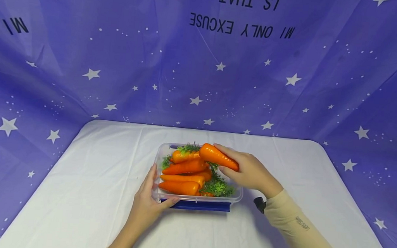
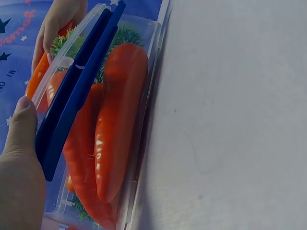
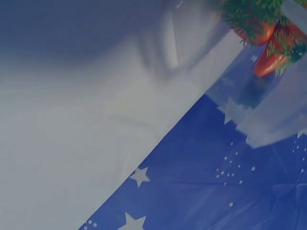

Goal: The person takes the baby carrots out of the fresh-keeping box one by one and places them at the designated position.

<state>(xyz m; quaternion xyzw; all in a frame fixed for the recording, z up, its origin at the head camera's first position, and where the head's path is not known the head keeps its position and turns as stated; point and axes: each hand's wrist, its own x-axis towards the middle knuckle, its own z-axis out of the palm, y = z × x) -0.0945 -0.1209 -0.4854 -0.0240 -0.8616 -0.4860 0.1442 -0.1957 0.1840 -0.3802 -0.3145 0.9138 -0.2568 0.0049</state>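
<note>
sitting toward the far edge of the white tabletop (image 1: 74,192): clear box (image 1: 196,198). left hand (image 1: 148,198) grips its near-left corner, thumb apart, likely steadying it. right hand (image 1: 247,167) pinches carrot (image 1: 218,156) toward one end, perhaps leaving the other free over the box.

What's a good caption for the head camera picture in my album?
Left hand holds a clear box of orange carrots while the right hand grips another carrot.

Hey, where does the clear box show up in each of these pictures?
Head: the clear box sits below centre.
Left wrist: it takes up much of the left half, slanting.
Right wrist: only part shows, upper right.
Shared landmark: orange carrots, visible in all three.
</note>
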